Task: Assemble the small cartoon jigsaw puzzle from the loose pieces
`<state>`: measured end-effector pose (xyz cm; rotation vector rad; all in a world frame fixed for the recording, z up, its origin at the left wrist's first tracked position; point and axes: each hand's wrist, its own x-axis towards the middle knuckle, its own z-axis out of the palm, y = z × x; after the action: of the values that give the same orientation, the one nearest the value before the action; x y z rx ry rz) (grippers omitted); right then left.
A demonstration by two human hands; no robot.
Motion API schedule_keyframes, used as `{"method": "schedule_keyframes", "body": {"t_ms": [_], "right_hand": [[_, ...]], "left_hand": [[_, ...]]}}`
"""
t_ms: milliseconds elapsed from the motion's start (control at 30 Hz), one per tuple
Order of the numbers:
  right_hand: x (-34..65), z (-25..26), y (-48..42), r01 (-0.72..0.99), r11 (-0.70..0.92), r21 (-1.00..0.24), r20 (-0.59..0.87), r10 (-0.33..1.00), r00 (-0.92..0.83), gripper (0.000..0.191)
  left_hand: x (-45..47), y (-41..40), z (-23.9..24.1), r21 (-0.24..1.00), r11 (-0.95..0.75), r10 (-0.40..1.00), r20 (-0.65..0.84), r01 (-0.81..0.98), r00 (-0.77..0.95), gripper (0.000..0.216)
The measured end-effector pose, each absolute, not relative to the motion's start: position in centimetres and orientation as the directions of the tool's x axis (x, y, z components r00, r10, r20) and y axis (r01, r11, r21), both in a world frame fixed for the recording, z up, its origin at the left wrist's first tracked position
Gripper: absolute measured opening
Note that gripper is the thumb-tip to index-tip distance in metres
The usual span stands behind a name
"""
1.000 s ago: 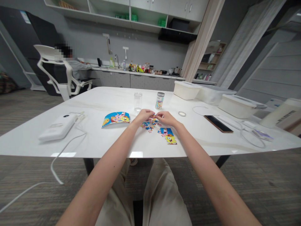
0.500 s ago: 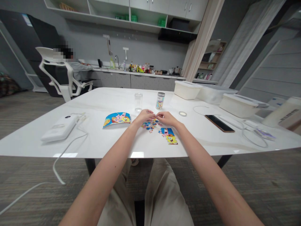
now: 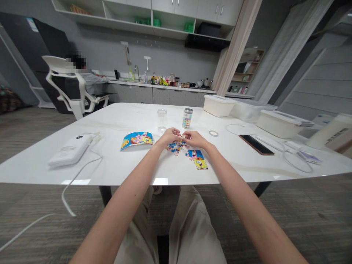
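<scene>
My left hand [image 3: 171, 136] and my right hand [image 3: 194, 138] meet over a heap of loose jigsaw puzzle pieces [image 3: 176, 146]. Between their fingertips is a small pale puzzle piece [image 3: 183, 136], partly hidden by the fingers. The fingers of both hands are bent and pinched towards it. Just below my right hand lies a partly joined puzzle section [image 3: 200, 160] with a yellow cartoon face. To the left, a curved picture sheet [image 3: 137, 140] shows cartoon figures on blue.
Behind my hands stand a clear jar [image 3: 162, 119] and a metal-lidded can [image 3: 187, 118]. A ring-shaped lid [image 3: 213, 133] and a phone [image 3: 256, 144] lie rightward. A white corded device [image 3: 70, 150] is at left. Storage boxes [image 3: 220, 105] line the back right. A person [image 3: 92, 81] sits far left.
My fingers have shifted slightly around the small piece, with the left fingers a little more lifted. The puzzle section and picture sheet stay in place.
</scene>
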<state>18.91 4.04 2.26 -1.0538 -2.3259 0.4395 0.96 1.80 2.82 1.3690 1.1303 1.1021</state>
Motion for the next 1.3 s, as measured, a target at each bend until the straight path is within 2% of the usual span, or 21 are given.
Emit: {"method": "schedule_keyframes", "body": {"t_ms": [300, 767, 933, 1133, 1300], "right_hand": [[18.98, 2.3, 4.07, 0.591, 0.648, -0.48, 0.343, 0.759, -0.553, 0.024], [19.04, 2.13, 4.19, 0.576, 0.638, -0.511, 0.363, 0.768, -0.528, 0.016], [18.99, 2.12, 4.18, 0.549, 0.649, -0.527, 0.358, 0.755, -0.549, 0.022], [18.96, 2.38, 3.97, 0.523, 0.62, -0.586, 0.295, 0.763, -0.574, 0.025], [18.99, 2.36, 4.27, 0.554, 0.617, -0.559, 0.287, 0.771, -0.569, 0.026]], "left_hand": [[0.95, 1.59, 2.94, 0.994, -0.072, 0.99, 0.061, 0.08, 0.127, 0.036], [0.86, 1.41, 3.01, 0.991, -0.076, 0.99, 0.061, 0.114, 0.13, 0.038], [0.87, 1.21, 3.33, 0.992, -0.063, 0.991, 0.048, 0.11, 0.129, 0.027], [1.03, 1.07, 3.58, 0.992, -0.042, 0.992, 0.028, 0.115, 0.12, 0.026], [1.09, 1.14, 3.62, 0.992, -0.058, 0.993, 0.045, 0.114, 0.111, 0.026]]}}
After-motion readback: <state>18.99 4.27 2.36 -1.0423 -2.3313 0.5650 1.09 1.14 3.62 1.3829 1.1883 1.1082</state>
